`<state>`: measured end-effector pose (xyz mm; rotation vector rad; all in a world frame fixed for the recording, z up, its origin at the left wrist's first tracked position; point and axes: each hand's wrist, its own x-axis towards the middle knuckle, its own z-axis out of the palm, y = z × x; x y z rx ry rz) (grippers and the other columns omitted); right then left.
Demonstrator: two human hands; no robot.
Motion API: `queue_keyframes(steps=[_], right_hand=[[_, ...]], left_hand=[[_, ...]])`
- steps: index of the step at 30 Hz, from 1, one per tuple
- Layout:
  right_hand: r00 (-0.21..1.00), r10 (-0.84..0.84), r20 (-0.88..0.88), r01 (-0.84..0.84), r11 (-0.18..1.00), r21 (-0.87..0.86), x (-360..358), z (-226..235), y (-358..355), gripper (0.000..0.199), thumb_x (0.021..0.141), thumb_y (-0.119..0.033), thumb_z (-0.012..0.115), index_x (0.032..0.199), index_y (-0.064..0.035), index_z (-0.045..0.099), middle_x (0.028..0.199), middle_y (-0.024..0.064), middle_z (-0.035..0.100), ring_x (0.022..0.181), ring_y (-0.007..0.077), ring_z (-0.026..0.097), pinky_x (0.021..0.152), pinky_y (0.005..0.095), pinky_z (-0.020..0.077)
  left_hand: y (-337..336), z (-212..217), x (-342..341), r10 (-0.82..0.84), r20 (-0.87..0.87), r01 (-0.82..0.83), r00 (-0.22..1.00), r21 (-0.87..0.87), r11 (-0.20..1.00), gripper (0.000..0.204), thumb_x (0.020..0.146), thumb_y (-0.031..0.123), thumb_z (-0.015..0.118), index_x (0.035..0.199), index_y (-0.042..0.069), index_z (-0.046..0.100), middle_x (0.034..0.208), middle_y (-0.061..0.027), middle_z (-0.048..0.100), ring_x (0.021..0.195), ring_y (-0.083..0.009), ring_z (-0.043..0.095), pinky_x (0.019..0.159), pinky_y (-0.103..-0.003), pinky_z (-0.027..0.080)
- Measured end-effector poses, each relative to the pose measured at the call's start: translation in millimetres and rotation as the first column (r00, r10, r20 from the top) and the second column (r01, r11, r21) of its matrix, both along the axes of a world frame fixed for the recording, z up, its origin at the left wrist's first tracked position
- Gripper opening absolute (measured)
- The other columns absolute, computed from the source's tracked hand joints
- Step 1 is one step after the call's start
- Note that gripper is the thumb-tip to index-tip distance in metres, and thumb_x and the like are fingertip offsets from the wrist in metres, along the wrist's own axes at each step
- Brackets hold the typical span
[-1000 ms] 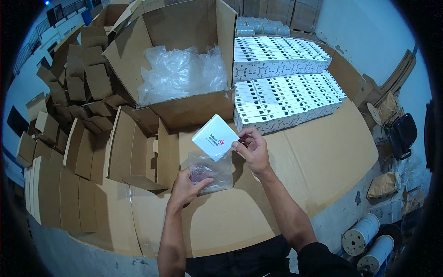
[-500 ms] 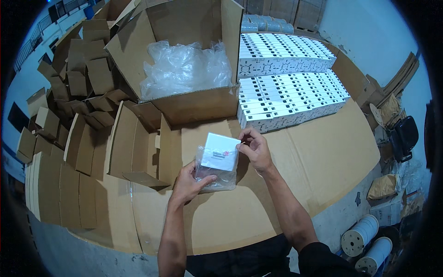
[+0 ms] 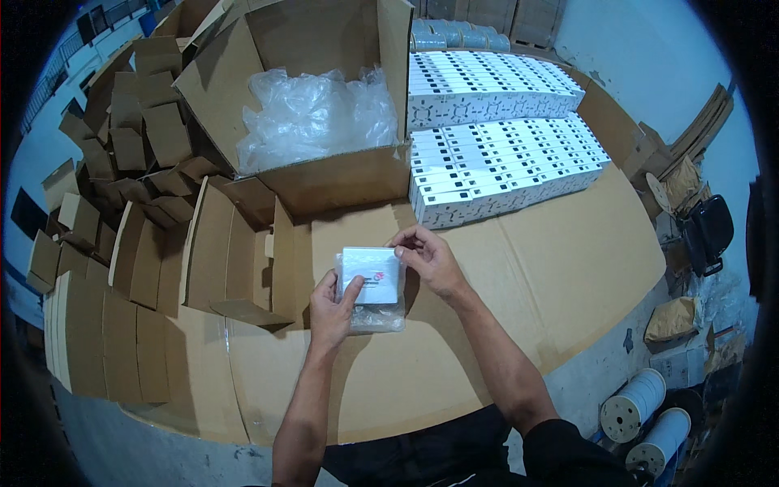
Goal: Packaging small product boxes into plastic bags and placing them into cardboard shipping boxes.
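A flat white square box (image 3: 375,264) with a small pink mark lies over a clear plastic bag (image 3: 380,318), whose lower part sticks out toward me. My left hand (image 3: 331,312) grips both from the left, its thumb pressed on the box's face and its fingers underneath. At the upper right corner my right hand (image 3: 428,261) is closed in a pinch on the box's edge; whether the bag's rim is also between those fingers, I cannot tell. Just to the left stands an open cardboard carton (image 3: 243,260) with its flaps up.
Behind, a large open carton (image 3: 341,174) holds clear plastic bags (image 3: 316,114). White boxes (image 3: 503,166) are stacked in rows at the far right of the cardboard-covered table (image 3: 560,260). More open cartons (image 3: 154,260) crowd the left. Cable reels (image 3: 637,406) sit on the floor at right.
The white box has straightened and come lower over the bag. My left thumb has moved from the bag onto the box's face. My right hand keeps to the upper right corner.
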<state>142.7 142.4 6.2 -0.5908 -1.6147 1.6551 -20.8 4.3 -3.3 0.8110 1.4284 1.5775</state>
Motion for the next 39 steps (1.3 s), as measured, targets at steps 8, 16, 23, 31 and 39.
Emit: queue_keyframes(steps=[8,16,23,31,39], right_hand=[[0.969,0.138,0.206,-0.079,0.96,-0.27,-4,6,-15,0.035,0.099,-0.021,0.069,0.125,0.0011,0.064,0.099,0.0054,0.071,0.086,0.0098,0.064,0.073,0.0257,0.0526],[0.998,-0.068,0.013,0.069,0.94,-0.335,-23,-14,-27,0.032,0.105,-0.022,0.06,0.125,0.0019,0.066,0.101,0.0054,0.071,0.087,0.0092,0.064,0.072,0.0244,0.0528],[0.969,-0.184,-0.164,0.091,0.885,-0.456,-23,-1,-36,0.036,0.108,-0.023,0.053,0.126,0.006,0.064,0.112,0.0121,0.071,0.099,0.0136,0.066,0.088,0.0293,0.0551],[0.974,-0.222,-0.048,0.209,0.958,-0.195,-21,10,-38,0.035,0.109,-0.022,0.05,0.119,0.0075,0.066,0.104,0.0137,0.075,0.091,0.0141,0.069,0.086,0.0288,0.0557],[0.997,0.039,-0.06,-0.047,0.99,-0.13,0,11,-15,0.027,0.101,-0.009,0.059,0.125,0.0019,0.056,0.121,0.0157,0.069,0.099,0.0154,0.068,0.081,0.0294,0.0567]], left_hand=[[9,-5,6,0.193,0.002,-0.192,0.981,0.097,0.977,0.031,0.101,0.023,0.068,0.121,0.0,0.063,0.106,-0.0052,0.069,0.096,-0.0107,0.063,0.086,-0.028,0.051],[9,5,8,0.227,-0.246,-0.208,0.942,0.101,0.973,0.037,0.106,0.027,0.058,0.134,0.003,0.064,0.116,-0.0081,0.07,0.104,-0.0126,0.062,0.094,-0.03,0.05],[2,18,9,0.173,-0.34,-0.174,0.924,0.026,0.984,0.045,0.111,0.033,0.045,0.14,0.002,0.06,0.139,-0.0115,0.063,0.127,-0.0169,0.055,0.109,-0.032,0.04],[1,16,9,0.18,-0.368,-0.156,0.912,0.095,0.983,0.044,0.11,0.033,0.047,0.139,0.003,0.061,0.137,-0.0137,0.065,0.122,-0.018,0.058,0.108,-0.034,0.042],[4,8,7,0.212,-0.194,-0.199,0.958,0.083,0.976,0.046,0.11,0.035,0.047,0.136,0.002,0.063,0.132,-0.0107,0.066,0.119,-0.016,0.058,0.106,-0.03,0.043]])
